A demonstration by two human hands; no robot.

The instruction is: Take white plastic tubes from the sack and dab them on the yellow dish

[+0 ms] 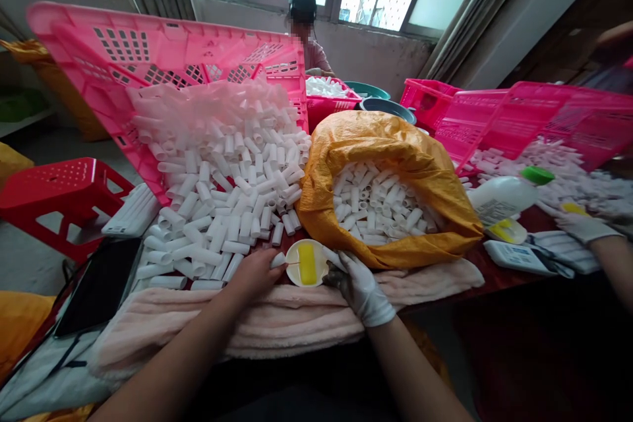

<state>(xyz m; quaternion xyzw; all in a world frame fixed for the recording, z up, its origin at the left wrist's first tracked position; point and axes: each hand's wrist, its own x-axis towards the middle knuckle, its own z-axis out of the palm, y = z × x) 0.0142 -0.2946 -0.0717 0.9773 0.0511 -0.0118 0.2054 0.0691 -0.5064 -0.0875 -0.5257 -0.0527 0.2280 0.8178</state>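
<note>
My left hand (254,272), bare, is closed on a short white plastic tube (277,260) at the left of a small round dish (293,274). A yellow sponge (308,264) lies in the dish. On the dish's right, my right hand (362,290), in a white glove with dark-stained fingers, is closed around another white plastic tube (332,256). A loose pile of such tubes (222,224) spreads from a tipped pink crate (173,46). More white tubes (368,201) fill the opening of an orange woven sack (324,165).
A pink fluffy cloth (291,326) covers the table's front edge. At left are a dark tablet-like panel (99,287) and a red stool (49,191). A white bottle with green cap (504,199) and a co-worker's gloved hand (586,227) are right. Another person (316,56) sits opposite.
</note>
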